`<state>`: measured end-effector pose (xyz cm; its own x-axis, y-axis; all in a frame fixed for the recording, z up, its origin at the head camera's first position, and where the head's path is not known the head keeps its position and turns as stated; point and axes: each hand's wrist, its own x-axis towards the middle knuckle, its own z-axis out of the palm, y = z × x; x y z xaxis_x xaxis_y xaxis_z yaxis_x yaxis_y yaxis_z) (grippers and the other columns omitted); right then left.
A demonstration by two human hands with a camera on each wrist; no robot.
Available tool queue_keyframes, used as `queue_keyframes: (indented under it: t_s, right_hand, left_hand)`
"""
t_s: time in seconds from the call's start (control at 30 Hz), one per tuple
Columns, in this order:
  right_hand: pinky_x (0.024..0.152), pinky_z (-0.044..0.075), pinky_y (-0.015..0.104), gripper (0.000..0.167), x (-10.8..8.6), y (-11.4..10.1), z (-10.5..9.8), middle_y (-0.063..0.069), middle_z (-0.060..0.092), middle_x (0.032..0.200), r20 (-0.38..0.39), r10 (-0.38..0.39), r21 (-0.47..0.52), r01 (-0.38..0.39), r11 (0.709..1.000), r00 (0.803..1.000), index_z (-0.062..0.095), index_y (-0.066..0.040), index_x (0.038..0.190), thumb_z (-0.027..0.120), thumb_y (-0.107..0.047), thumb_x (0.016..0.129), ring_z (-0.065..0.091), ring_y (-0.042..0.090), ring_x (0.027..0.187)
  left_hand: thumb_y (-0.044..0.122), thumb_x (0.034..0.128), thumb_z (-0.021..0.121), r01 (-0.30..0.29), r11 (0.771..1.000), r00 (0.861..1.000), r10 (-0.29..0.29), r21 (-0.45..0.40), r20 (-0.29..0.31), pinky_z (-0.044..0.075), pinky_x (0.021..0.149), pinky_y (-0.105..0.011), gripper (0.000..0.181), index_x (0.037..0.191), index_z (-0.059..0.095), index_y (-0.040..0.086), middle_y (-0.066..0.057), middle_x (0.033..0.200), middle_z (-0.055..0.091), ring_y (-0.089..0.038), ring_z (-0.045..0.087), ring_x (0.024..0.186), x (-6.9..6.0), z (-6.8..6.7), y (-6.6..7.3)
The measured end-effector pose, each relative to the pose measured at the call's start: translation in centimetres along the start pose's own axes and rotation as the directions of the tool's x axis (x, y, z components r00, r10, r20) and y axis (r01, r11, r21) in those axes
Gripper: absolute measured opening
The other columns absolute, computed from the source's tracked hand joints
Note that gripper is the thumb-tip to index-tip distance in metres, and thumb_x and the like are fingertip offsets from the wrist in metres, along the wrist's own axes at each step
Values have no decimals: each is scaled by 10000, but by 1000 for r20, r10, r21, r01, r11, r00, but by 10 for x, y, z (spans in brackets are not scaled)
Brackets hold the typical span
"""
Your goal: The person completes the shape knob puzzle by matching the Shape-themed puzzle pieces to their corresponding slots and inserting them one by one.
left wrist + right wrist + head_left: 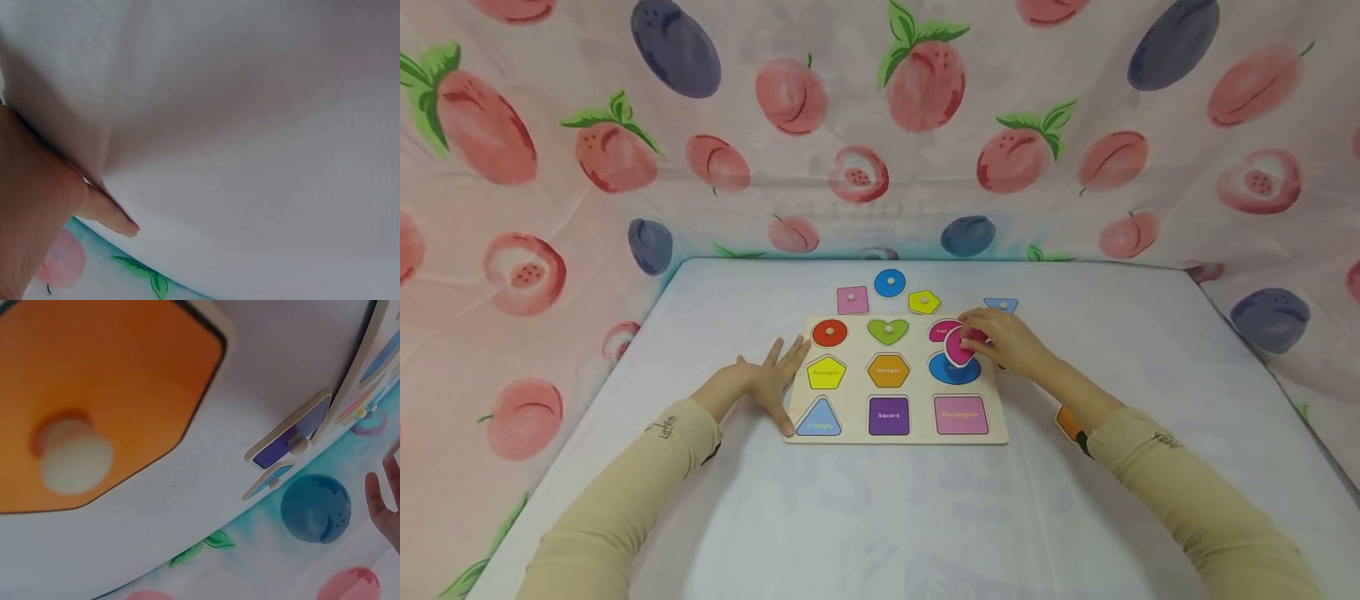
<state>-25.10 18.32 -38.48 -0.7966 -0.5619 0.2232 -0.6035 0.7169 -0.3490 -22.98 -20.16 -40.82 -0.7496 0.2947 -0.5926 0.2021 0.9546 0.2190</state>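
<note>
Nearest, two beige sleeves [617,492] reach in over the white table [850,533] toward a pale shape board [853,417]. Right hand [1003,337]: thumb and fingers pinch a magenta piece [957,347], tilted above the board's right side near the far-right corner, overlapping the half-shape slot [942,331] and oval slot [953,372]; it appears not yet seated. Left hand [767,383]: fingers spread and extended at the board's left edge, thumb at the near-left corner, seemingly steadying it. Done, along the board's far edge: a red circle [830,333] at the far-left corner and a green heart [888,332] at mid-edge. Vacant besides the half and oval: pentagon slot [826,373], hexagon slot [888,371], triangle slot [819,418], square slot [889,416] and rectangle slot [961,415]. Outward, loose on the table: a pink piece [852,300], a blue rounded piece [890,283] and a yellow pentagon [924,302] beyond the board's far edge; a light-blue triangle [1004,303] off its far-right corner; a purple piece [289,436] beside its right edge, mostly hidden from above; an orange hexagon [125,394] farther right, partly beneath the right forearm [1078,387]. By count, two of nine placed, one in hand, six left: an early stage, one judges from here.
</note>
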Motion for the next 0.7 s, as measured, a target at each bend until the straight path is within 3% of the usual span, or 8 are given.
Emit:
queue_keyframes:
  t_s: [0.2,0.33,0.43,0.53,0.7]
  right_hand:
    - [893,536,407,112,11,4,1,180,645,1188,72,87,32,-89,996,994,648,-64,906,676,-165,868,603,321,1073]
    - [781,561,358,130,20,6,3,146,700,965,32,63,-2,-63,998,997,659,-49,882,696,-170,853,615,273,866]
    - [683,514,313,138,24,9,6,99,682,794,-5,47,-29,-47,998,999,665,-46,867,713,-172,838,543,227,746]
    - [662,479,295,137,27,11,10,85,683,786,-9,53,-46,-54,998,999,668,-56,867,716,-180,836,516,214,750]
    - [727,525,351,142,30,10,15,112,699,853,7,60,-54,-59,997,998,680,-44,909,699,-173,851,545,250,800]
  left_hand:
    - [522,553,852,-5,1000,1000,5,6,-1,-43,940,-825,1446,1490,-187,156,-82,1557,-265,-390,-240,1414,0,-2,1]
    - [514,561,850,-17,1000,1000,17,-3,-6,-49,937,-827,1437,1491,-184,150,-91,1557,-263,-393,-239,1414,-2,-4,-1]
    - [521,565,846,-35,999,999,35,-6,-6,-42,930,-832,1430,1493,-173,141,-101,1558,-254,-402,-234,1413,-3,-5,0]
    - [535,569,838,-39,999,999,39,8,3,-22,937,-831,1421,1496,-166,145,-95,1562,-247,-398,-225,1417,-5,-5,2]
    - [526,571,838,-59,998,998,59,25,-4,3,953,-822,1404,1504,-129,121,-105,1564,-236,-407,-193,1425,-8,-6,6]
